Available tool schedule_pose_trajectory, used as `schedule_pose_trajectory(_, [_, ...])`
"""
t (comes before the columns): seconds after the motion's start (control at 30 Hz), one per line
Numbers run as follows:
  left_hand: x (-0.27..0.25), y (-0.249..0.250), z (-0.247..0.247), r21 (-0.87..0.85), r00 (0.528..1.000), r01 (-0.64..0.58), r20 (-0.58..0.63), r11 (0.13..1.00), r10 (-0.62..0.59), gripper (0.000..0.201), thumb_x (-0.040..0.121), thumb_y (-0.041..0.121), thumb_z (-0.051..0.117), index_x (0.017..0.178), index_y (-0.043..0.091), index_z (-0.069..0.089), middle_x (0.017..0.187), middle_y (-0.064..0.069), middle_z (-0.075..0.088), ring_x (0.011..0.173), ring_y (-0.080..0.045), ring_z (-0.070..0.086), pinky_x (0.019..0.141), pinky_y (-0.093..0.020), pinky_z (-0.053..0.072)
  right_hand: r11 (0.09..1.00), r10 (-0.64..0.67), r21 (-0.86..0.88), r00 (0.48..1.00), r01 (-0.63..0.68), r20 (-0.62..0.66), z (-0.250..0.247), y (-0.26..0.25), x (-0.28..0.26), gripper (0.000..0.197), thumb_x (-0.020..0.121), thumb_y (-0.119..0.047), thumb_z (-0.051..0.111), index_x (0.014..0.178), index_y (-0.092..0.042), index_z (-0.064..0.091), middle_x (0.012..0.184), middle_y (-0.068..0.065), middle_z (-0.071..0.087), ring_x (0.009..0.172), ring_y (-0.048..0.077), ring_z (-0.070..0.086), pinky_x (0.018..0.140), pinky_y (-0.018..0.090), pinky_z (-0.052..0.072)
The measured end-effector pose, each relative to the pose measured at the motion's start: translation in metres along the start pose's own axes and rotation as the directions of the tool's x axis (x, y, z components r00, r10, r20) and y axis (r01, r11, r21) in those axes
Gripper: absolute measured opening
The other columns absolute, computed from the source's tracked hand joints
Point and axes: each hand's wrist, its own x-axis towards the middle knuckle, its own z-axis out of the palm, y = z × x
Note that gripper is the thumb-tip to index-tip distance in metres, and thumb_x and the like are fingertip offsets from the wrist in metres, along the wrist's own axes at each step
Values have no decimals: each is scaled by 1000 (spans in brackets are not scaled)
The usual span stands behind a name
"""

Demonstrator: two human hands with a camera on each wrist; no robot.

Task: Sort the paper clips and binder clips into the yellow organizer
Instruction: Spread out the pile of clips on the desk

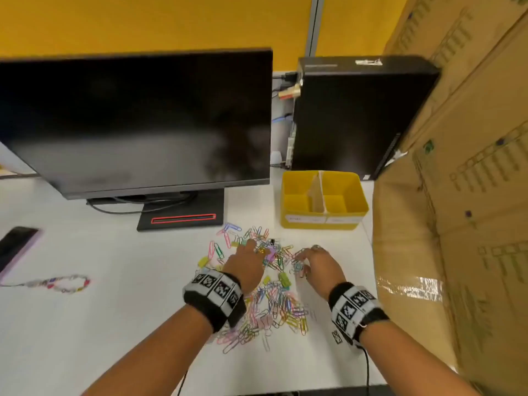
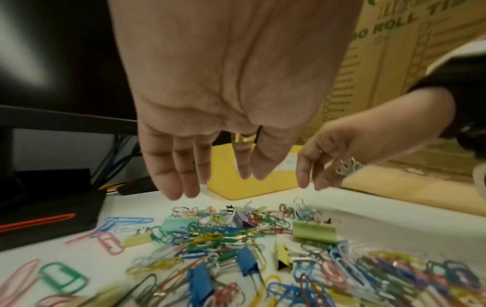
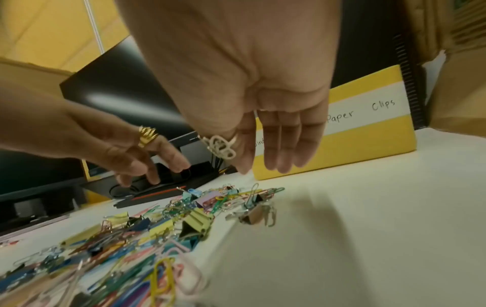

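Observation:
A heap of coloured paper clips and binder clips (image 1: 271,290) lies on the white desk, also seen close up as the heap (image 2: 236,245) and the heap (image 3: 157,228). The yellow organizer (image 1: 324,221) stands behind it, two compartments split by a divider, one label reading "Paper Clips". My left hand (image 1: 251,252) hovers over the far part of the heap, fingers straight and slightly spread, holding nothing (image 2: 205,182). My right hand (image 1: 303,260) hangs over the heap's right edge with relaxed straight fingers (image 3: 270,164), above a small metallic binder clip (image 3: 252,216).
A black monitor (image 1: 137,124) on its stand (image 1: 183,218) sits behind the heap to the left, a black computer case (image 1: 357,115) behind the organizer. Large cardboard boxes (image 1: 457,195) wall off the right side. A phone (image 1: 14,247) and beaded strap (image 1: 65,282) lie far left.

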Motion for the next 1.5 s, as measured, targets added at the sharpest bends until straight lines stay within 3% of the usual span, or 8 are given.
schedule_pose_trajectory(0.27, [42, 9, 15, 226, 999, -19, 39, 974, 11, 42, 90, 6, 45, 130, 18, 46, 138, -16, 32, 125, -35, 39, 97, -46, 49, 978, -208, 30, 963, 206, 169, 23, -3, 11, 32, 83, -10, 58, 115, -9, 56, 109, 14, 59, 101, 29, 55, 84, 37, 49])
schedule_pose_trajectory(0.47, [54, 7, 23, 130, 1000, 18, 16, 991, -21, 33, 92, 14, 49, 124, 17, 56, 136, -11, 40, 122, -30, 44, 100, -43, 48, 961, -278, 56, 937, 272, 211, 29, 1, 15, 27, 86, -7, 49, 111, -8, 59, 108, 14, 58, 100, 31, 54, 83, 37, 49])
schedule_pose_trajectory(0.6, [59, 6, 23, 20, 1000, 14, -12, 1000, -14, 25, 91, 14, 53, 115, 18, 60, 125, -6, 50, 112, -25, 55, 96, -40, 50, 937, -344, 52, 892, 344, 293, 33, -1, 12, 38, 85, -39, 59, 113, -12, 59, 104, 13, 58, 97, 27, 51, 83, 37, 46])
schedule_pose_trajectory(0.87, [65, -6, 18, 6, 1000, 7, -7, 1000, -7, 28, 87, 11, 59, 114, 17, 58, 119, -5, 60, 105, -24, 60, 90, -39, 53, 908, -417, 121, 891, 400, 178, 37, 1, 10, 23, 89, -9, 51, 105, -12, 68, 101, 11, 65, 99, 27, 54, 82, 34, 46])
schedule_pose_trajectory(1.03, [66, -11, 15, -29, 999, -5, -33, 1000, 4, 28, 94, 14, 45, 119, 13, 58, 120, -11, 62, 108, -28, 60, 94, -40, 51, 931, -308, 216, 951, 295, 30, 11, 25, 14, 24, 88, -3, 54, 106, -10, 68, 103, 10, 63, 99, 23, 57, 89, 34, 48])
schedule_pose_trajectory(1.23, [63, -18, 12, -36, 1000, -21, -10, 999, 21, 29, 91, 10, 51, 119, 13, 57, 119, -9, 62, 107, -28, 61, 93, -39, 52, 1000, -11, -30, 996, 8, -84, -4, 58, 24, 27, 78, 6, 52, 95, -6, 69, 92, 16, 64, 92, 34, 59, 78, 38, 50])
schedule_pose_trajectory(1.37, [60, -21, 12, -87, 999, -45, -35, 995, 42, 24, 87, 5, 49, 109, 11, 56, 115, -9, 61, 104, -26, 60, 89, -36, 52, 994, -66, -104, 979, 46, -194, -1, 46, 20, 18, 78, -11, 65, 95, -11, 70, 98, 14, 68, 93, 36, 59, 80, 42, 47])
schedule_pose_trajectory(1.5, [57, -27, 9, -115, 999, -28, -38, 993, 24, 17, 89, 11, 50, 103, 11, 59, 114, -8, 56, 102, -27, 60, 88, -38, 53, 991, -97, -94, 994, 92, -53, 11, 26, 19, 12, 81, -16, 60, 82, -16, 72, 96, 6, 68, 95, 26, 56, 80, 36, 39])
